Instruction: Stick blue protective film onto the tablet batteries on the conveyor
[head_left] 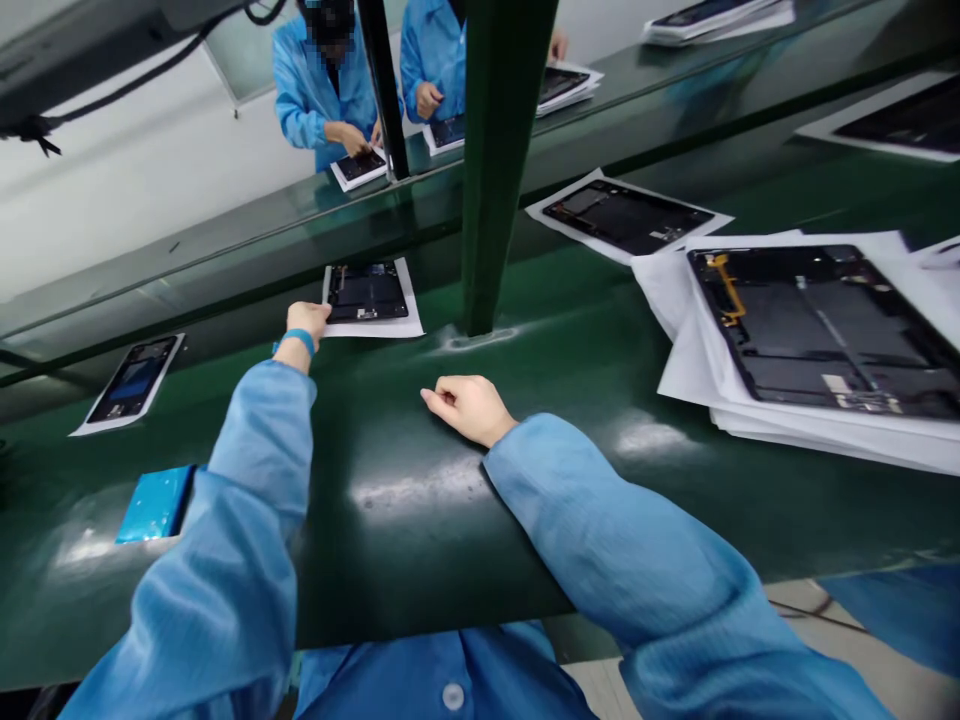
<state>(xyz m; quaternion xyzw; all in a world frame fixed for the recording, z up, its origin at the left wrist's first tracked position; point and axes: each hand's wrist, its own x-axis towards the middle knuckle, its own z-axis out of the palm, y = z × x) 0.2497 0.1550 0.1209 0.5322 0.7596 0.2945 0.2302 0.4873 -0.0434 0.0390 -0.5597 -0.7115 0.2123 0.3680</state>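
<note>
My left hand (pixel 307 322), with a blue band at its wrist, reaches far forward. Its fingers are closed on the left edge of a black tablet housing (pixel 367 292) lying on a white sheet (pixel 409 318); the fingertips are partly hidden. My right hand (pixel 471 408) is over the bench in front of me, fingers curled in and thumb pointing left, and nothing shows in it. Farther left lies another dark tablet part (pixel 135 378) on white paper. A shiny blue block (pixel 156 503) sits beside my left forearm.
A green post (pixel 491 180) rises from the green bench (pixel 420 560) ahead of my right hand. On the right, a tablet housing (pixel 825 335) tops stacked white sheets (pixel 697 370), with another housing (pixel 626 215) behind. Two co-workers in blue (pixel 307 90) stand across the bench.
</note>
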